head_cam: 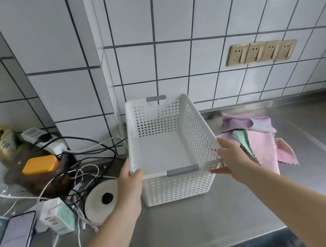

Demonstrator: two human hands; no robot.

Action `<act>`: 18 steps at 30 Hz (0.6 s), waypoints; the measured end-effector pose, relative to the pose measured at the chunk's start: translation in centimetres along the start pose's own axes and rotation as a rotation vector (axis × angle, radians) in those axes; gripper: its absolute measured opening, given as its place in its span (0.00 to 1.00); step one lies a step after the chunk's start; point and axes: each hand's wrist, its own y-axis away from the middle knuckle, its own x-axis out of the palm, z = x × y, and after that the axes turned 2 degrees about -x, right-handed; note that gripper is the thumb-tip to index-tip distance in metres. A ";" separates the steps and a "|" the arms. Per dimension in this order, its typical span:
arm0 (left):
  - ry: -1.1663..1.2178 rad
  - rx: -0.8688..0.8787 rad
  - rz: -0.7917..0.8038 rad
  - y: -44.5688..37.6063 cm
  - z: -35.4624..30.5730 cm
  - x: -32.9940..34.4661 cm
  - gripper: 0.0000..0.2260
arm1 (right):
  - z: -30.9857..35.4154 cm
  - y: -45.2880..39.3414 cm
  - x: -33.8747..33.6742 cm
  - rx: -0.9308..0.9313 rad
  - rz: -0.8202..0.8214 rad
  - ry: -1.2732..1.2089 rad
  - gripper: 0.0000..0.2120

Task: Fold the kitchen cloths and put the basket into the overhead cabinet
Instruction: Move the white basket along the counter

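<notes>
A white perforated plastic basket [159, 124] with grey handle grips stands on the steel counter, nothing inside it. My left hand [129, 183] grips its near left corner, thumb over the rim. My right hand [232, 158] holds the near right corner, fingers along the outside wall. Just right of the basket lies a loose pile of kitchen cloths [260, 144], pink, lilac and mint green, partly hidden behind my right hand.
The steel counter [319, 142] stretches right to a tiled wall with a row of sockets [261, 52]. Left of the basket lie tangled cables [84, 169], a power strip [44, 141], an orange-lidded box [40, 164], a white round lid [102, 198], a small carton [58, 215] and a phone [12, 245].
</notes>
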 end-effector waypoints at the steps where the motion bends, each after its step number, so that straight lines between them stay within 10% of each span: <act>1: 0.001 -0.007 -0.003 -0.3 0.1 -0.1 0.25 | 0.0 -0.2 0.3 0.008 -0.007 0.002 0.24; 18: 0.028 -0.022 0.001 -6.6 -0.3 -1.0 0.24 | 1.3 -5.1 2.9 0.041 0.009 -0.015 0.24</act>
